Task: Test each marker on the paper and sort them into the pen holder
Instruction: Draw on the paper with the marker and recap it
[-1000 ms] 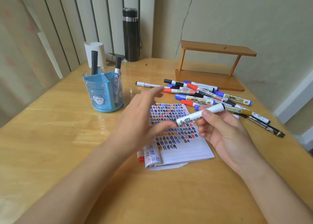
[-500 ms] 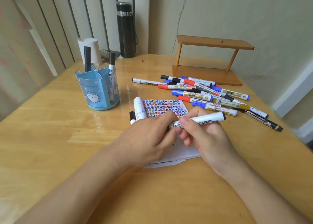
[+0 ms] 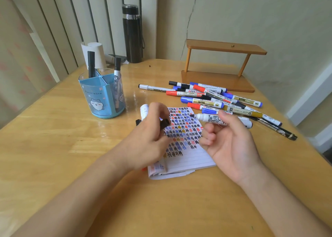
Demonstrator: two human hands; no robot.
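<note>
pale plaster wall [image 3: 251,12] at the far side, cracked from the top down toward the desk; vertical blinds [image 3: 71,21] on the far left. below, a glossy yellow wooden desk [image 3: 53,147], glare across its far half. at the far edge, a tall black flask [image 3: 133,34] upright beside a white paper roll [image 3: 95,53]; to the right, a small brown wooden stand [image 3: 222,64]. on the left, a blue pen holder [image 3: 100,96] with divided compartments: one black-capped marker [image 3: 91,64] upright in the far-left compartment, a second marker [image 3: 117,69] in the right one. just in front of the stand, a loose pile of markers [image 3: 215,100] with red, blue and black caps. in the middle, a lined notepad [image 3: 186,157], far half covered in coloured test marks. over its left side, left hand [image 3: 149,139], blurred, fingers curled, pinching a black cap [image 3: 165,123]. right hand [image 3: 230,143] palm up, gripping an uncapped white marker [image 3: 212,119] between thumb and forefinger, tip pointing left over the pad's far edge, remaining fingers curled in.
</note>
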